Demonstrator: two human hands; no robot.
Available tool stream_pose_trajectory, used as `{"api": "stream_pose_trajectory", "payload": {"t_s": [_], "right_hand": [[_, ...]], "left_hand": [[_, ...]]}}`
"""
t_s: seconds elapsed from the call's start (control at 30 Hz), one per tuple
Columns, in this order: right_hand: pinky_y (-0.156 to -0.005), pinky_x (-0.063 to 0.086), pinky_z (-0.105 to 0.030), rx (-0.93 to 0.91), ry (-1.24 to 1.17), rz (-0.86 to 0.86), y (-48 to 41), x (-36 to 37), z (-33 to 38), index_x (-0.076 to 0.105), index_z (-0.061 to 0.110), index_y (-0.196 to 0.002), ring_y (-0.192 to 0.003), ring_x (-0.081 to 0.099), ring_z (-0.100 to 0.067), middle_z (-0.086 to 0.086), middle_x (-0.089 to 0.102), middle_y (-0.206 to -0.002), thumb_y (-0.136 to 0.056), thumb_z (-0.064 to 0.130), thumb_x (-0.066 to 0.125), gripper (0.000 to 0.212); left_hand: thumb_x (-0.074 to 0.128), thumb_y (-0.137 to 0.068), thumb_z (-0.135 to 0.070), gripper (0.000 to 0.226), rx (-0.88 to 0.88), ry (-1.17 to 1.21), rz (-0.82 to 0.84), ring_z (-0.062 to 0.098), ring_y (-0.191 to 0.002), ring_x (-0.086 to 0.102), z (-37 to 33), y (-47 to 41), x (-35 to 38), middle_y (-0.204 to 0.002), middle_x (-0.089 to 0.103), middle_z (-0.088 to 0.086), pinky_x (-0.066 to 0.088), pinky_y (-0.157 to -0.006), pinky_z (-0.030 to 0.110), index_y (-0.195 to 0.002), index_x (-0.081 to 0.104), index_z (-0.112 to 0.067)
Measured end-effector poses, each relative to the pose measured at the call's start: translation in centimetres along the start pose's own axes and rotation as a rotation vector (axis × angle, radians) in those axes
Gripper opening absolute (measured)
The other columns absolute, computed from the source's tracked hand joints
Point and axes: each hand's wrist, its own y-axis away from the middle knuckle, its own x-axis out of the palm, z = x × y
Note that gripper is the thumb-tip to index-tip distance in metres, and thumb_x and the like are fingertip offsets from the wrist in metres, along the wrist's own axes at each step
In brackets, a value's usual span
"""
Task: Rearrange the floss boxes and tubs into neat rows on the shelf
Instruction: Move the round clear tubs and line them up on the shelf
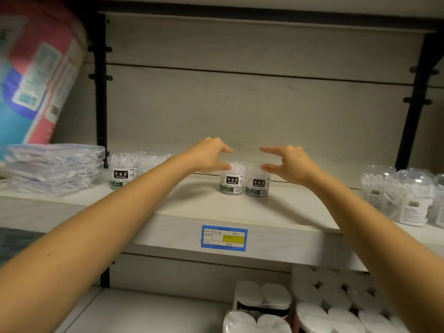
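Two clear dental floss tubs stand side by side in the middle of the pale shelf [197, 207]: the left tub [231, 181] and the right tub [257, 185]. My left hand [209, 155] hovers over the left tub, fingers curled and apart, thumb near its top. My right hand [287, 164] is spread just above and right of the right tub, holding nothing. A third tub [121, 174] stands further left, with another clear tub [150, 161] behind it. Flat clear floss boxes [54, 167] are stacked at the far left.
Bagged floss packs [406, 198] crowd the shelf's right end. A pink and blue soft package [36, 73] leans at upper left. A blue price label [224, 237] is on the shelf's front edge. Wrapped paper rolls [324, 306] fill the lower shelf.
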Motion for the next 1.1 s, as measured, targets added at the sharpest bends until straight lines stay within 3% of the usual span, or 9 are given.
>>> {"api": "stream_pose_trajectory", "payload": {"t_s": [0.13, 0.2, 0.3, 0.43, 0.53, 0.67, 0.77, 0.9, 1.1], "right_hand": [[-0.074, 0.048, -0.012, -0.039, -0.318, -0.159, 2.5, -1.1, 3.3, 0.070, 0.018, -0.096, -0.084, 0.065, -0.013, -0.003, 0.072, -0.095, -0.082, 0.018, 0.067, 0.014], [-0.064, 0.047, -0.014, -0.041, -0.497, -0.096, 4.2, -1.0, 5.6, 0.069, 0.022, -0.078, -0.069, 0.062, -0.006, 0.003, 0.072, -0.079, -0.079, 0.015, 0.070, 0.007], [-0.064, 0.050, -0.012, -0.066, -0.605, 0.065, 6.3, 0.2, 9.2, 0.070, 0.022, -0.077, -0.067, 0.064, -0.001, 0.005, 0.072, -0.077, -0.077, 0.016, 0.071, 0.005], [-0.071, 0.052, -0.011, -0.089, -0.496, 0.129, 5.6, 2.4, 13.3, 0.070, 0.027, -0.082, -0.076, 0.065, 0.000, 0.009, 0.071, -0.080, -0.080, 0.025, 0.069, 0.003], [-0.063, 0.046, -0.006, -0.086, -0.415, 0.113, 2.7, 3.4, 16.0, 0.070, 0.025, -0.091, -0.076, 0.065, -0.003, 0.014, 0.069, -0.083, -0.082, 0.030, 0.067, 0.012], [-0.079, 0.047, -0.021, -0.110, -0.274, 0.036, -2.2, 4.6, 19.1, 0.061, 0.018, -0.117, -0.090, 0.063, -0.013, 0.001, 0.065, -0.114, -0.083, 0.035, 0.064, 0.038], [-0.094, 0.046, -0.035, -0.066, -0.145, 0.010, -4.9, 5.9, 20.3, 0.054, 0.018, -0.125, -0.107, 0.060, -0.021, -0.004, 0.060, -0.126, -0.083, 0.040, 0.063, 0.049], [-0.098, 0.042, -0.036, 0.006, -0.065, 0.113, -6.1, 7.3, 20.5, 0.051, 0.015, -0.128, -0.118, 0.053, -0.025, -0.006, 0.056, -0.131, -0.082, 0.048, 0.061, 0.057], [-0.095, 0.042, -0.033, 0.006, -0.097, 0.105, -6.2, 8.2, 20.3, 0.057, 0.015, -0.122, -0.118, 0.053, -0.023, -0.006, 0.057, -0.130, -0.079, 0.048, 0.064, 0.055]], "left_hand": [[0.064, -0.083, -0.023, 0.014, 0.013, 0.027, -0.241, 0.016, -0.074, 0.061, 1.5, 4.1, -3.4, -0.088, 0.072, 0.002, 0.048, -0.077, 0.025, -0.092, 0.073, -0.017], [0.065, -0.083, -0.023, 0.009, 0.005, 0.030, -0.242, 0.004, -0.058, 0.052, 2.9, 6.9, -5.0, -0.068, 0.065, -0.006, 0.042, -0.062, 0.015, -0.082, 0.073, -0.018], [0.067, -0.082, -0.020, 0.007, -0.042, 0.056, -0.185, 0.001, -0.052, 0.049, 5.4, 10.8, -6.7, -0.059, 0.057, -0.017, 0.036, -0.049, 0.004, -0.079, 0.073, -0.017], [0.067, -0.081, -0.020, 0.007, -0.096, 0.052, -0.204, 0.005, -0.057, 0.053, 9.3, 13.3, -7.7, -0.062, 0.061, -0.014, 0.038, -0.053, 0.010, -0.080, 0.073, -0.017], [0.063, -0.084, -0.022, 0.011, -0.096, 0.001, -0.239, 0.013, -0.072, 0.059, 11.4, 12.6, -8.5, -0.082, 0.069, -0.002, 0.044, -0.070, 0.024, -0.090, 0.071, -0.017], [0.054, -0.088, -0.034, 0.029, -0.136, -0.141, -0.121, 0.026, -0.103, 0.061, 13.5, 9.6, -9.3, -0.113, 0.068, 0.004, 0.048, -0.091, 0.037, -0.107, 0.066, -0.016], [0.048, -0.088, -0.044, 0.040, -0.204, -0.251, 0.036, 0.028, -0.109, 0.057, 14.4, 7.8, -9.4, -0.118, 0.065, 0.006, 0.043, -0.090, 0.034, -0.111, 0.064, -0.015], [0.048, -0.088, -0.050, 0.051, -0.272, -0.250, 0.162, 0.029, -0.113, 0.054, 15.2, 7.0, -9.0, -0.124, 0.061, 0.009, 0.041, -0.094, 0.036, -0.119, 0.060, -0.012], [0.059, -0.083, -0.048, 0.053, -0.272, -0.151, 0.149, 0.029, -0.105, 0.059, 15.7, 7.0, -8.8, -0.117, 0.064, 0.013, 0.048, -0.093, 0.040, -0.113, 0.063, -0.004]]}}
